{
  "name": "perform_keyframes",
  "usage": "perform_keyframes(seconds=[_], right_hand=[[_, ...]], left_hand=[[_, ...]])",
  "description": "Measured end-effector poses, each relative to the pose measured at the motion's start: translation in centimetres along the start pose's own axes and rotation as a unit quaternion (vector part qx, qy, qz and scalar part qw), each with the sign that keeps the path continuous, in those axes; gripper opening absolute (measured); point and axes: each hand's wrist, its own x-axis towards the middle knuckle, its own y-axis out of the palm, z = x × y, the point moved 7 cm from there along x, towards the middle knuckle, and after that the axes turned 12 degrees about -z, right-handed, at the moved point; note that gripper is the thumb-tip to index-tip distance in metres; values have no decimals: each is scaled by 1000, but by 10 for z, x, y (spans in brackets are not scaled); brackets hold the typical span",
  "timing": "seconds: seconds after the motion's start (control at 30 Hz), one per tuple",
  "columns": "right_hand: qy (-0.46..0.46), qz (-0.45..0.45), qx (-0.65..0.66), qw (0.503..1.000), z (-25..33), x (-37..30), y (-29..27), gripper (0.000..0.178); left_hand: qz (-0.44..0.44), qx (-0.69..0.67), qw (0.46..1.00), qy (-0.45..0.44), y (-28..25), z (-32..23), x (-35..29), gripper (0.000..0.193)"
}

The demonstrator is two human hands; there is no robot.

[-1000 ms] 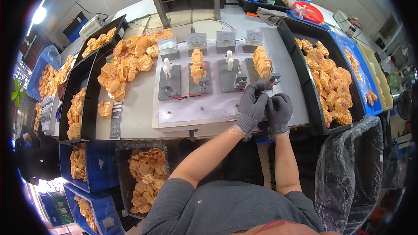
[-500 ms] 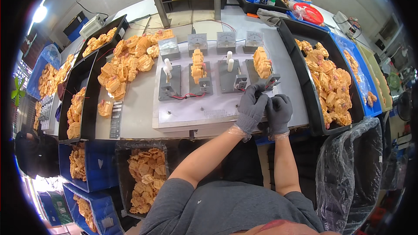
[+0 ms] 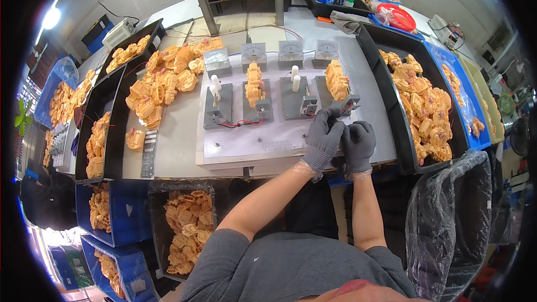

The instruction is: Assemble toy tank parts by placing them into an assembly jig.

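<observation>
While both your gloved hands meet near the front right corner of the white board, your left hand has its fingers bent up at the front of the rightmost stand, just below its small block. Your right hand is right beside it, fingers curled in toward the left ones. I can't tell whether either hand is grasping anything, since the gloves hide what lies between the fingers. A tan plastic part sits upright on that rightmost stand, toward the board's right edge, and a second part is on the stand second from the left. The other two stands show only white pegs. Four dials stand in a row along the board's back edge, one behind each stand. On the table, a loose heap of the same tan parts spreads off the board's left edge, and a black tray by the table's right edge holds another heap. Below the table's front edge, to your left, is a bin of tan parts.
</observation>
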Motion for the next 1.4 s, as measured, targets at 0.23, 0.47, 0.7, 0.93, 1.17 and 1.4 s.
perform_keyframes(seconds=[0.23, 0.47, 0.7, 0.93, 1.17, 1.4], right_hand=[[4, 1, 6, 1000, 0, 0, -1, 14], [36, 37, 8, 999, -3, 0, 0, 20], [29, 50, 22, 998, -4, -1, 1, 24], [23, 48, 15, 998, -3, 0, -1, 24], [30, 52, 24, 998, -2, 0, 0, 23], [25, 53, 23, 998, -2, 1, -1, 23]], left_hand=[[0, 19, 1000, 15, 0, -3, 0, 28], [12, -2, 1000, -2, 0, 0, -1, 28], [6, 26, 1000, 5, -1, 1, 0, 29], [27, 39, 999, 2, 1, -2, -1, 29], [33, 5, 999, -26, 2, -4, -3, 28], [24, 36, 999, 1, 0, -1, -1, 28]])
